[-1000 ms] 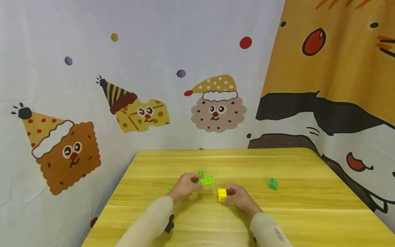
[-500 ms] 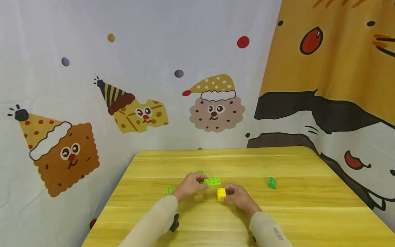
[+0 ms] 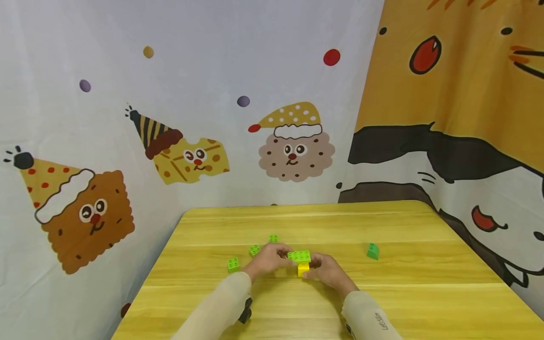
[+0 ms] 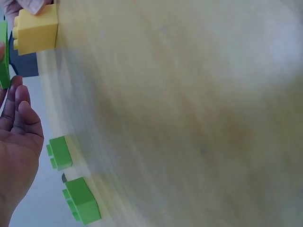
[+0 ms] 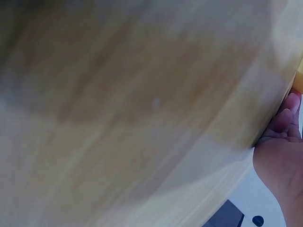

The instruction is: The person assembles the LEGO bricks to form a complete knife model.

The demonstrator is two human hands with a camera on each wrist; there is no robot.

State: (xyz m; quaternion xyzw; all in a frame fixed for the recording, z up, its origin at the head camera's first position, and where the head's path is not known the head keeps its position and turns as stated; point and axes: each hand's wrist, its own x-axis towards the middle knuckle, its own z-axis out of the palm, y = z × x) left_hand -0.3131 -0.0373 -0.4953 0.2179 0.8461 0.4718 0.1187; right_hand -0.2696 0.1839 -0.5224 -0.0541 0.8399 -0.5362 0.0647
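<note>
My left hand (image 3: 272, 259) pinches a flat lime-green toy building brick (image 3: 299, 256) with several studs on top. That brick hangs over a yellow building brick (image 3: 303, 270) on the table, overlapping its top in the head view. In the left wrist view a gap shows between the green brick (image 4: 4, 54) and the studs of the yellow brick (image 4: 37, 30). My right hand (image 3: 329, 271) holds the yellow brick from the right between thumb and fingers. Only a corner of the yellow brick (image 5: 298, 80) shows in the right wrist view.
Left of my hands stand lime-green bricks: one nearer (image 3: 233, 265), another brick (image 3: 254, 250) partly behind my left hand, and a third brick (image 3: 274, 239) farther back. A darker green sloped brick (image 3: 373, 251) stands to the right on the wooden table (image 3: 408, 311).
My left hand has carried the flat green brick rightward and toward me until it overlaps the yellow brick. Green bricks behind the left arm have come into view. My right hand stays at the yellow brick.
</note>
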